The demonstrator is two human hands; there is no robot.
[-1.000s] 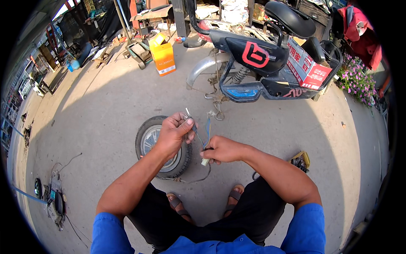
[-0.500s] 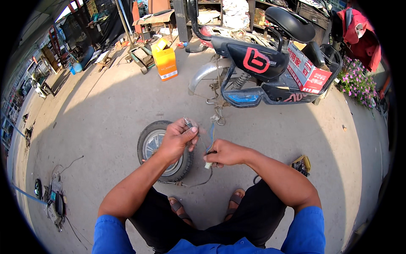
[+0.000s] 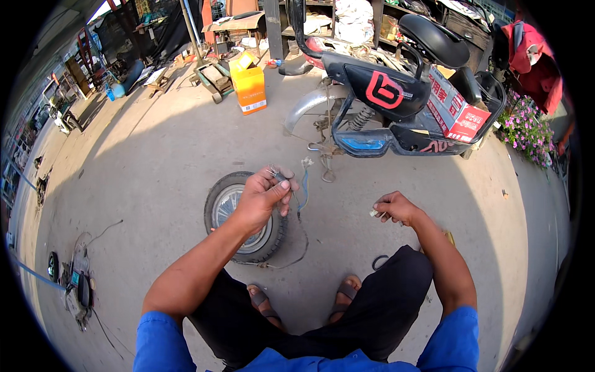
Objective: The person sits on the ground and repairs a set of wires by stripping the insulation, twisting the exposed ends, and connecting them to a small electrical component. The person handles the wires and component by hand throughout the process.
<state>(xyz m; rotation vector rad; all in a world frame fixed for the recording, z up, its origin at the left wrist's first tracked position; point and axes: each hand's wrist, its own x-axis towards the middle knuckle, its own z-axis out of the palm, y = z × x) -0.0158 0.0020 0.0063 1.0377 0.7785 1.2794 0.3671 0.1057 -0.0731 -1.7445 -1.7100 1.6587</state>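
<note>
Gripping wires (image 3: 305,184), apparently, hand (image 3: 266,193) overlapping wheel (image 3: 226,208)

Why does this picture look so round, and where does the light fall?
Head view: the fisheye lens leaves black corners and bends edges near the rim; the wheel lies in shade, the ground at far right in sun; the pale piece in the right hand is too small to make out.

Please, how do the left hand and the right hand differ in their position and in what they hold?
The left hand grips some wires, blue among them, while the right hand pinches a small pale piece. In the view, the left hand partly overlaps the wheel; the right hand is farther to the side, over the floor. Both hands are bare, with fingers bent.
</note>
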